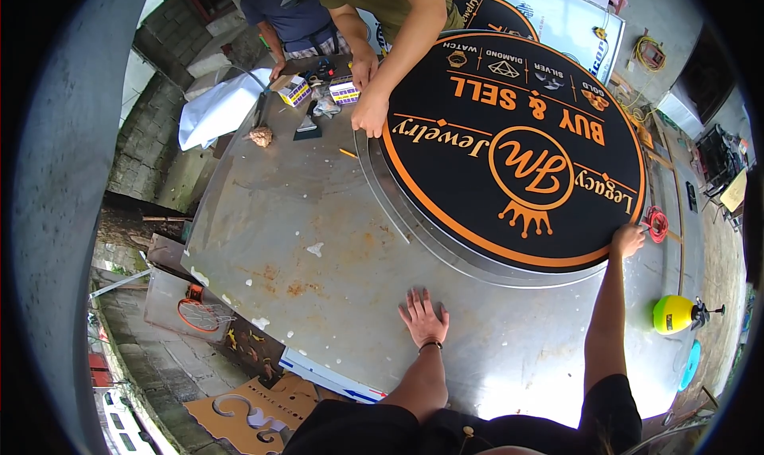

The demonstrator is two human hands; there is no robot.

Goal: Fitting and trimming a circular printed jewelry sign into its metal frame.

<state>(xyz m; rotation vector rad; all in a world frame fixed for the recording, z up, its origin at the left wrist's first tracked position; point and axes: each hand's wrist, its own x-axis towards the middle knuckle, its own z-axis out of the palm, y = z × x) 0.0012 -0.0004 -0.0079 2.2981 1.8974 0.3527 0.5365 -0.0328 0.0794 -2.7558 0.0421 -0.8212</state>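
Observation:
A large round black sign [446, 169] with an orange border and orange and cream lettering lies upside down to me over a metal ring-shaped rim on the table. My right hand [629, 239] grips the sign's near right edge. My left hand [424, 320] rests flat on the bare metal tabletop [342, 232], fingers spread, with nothing in it. Across from me, a co-worker's hand [371, 113] is closed at the sign's left edge; their other hand [364, 67] is just behind it.
Far left on the table are small boxes [294, 91], a dark scraper [307, 127] and an orange pencil [348, 153]. A yellow-green spray bottle [673, 314] and red coiled cord [656, 224] sit at right. A second person [290, 17] stands at the far left edge.

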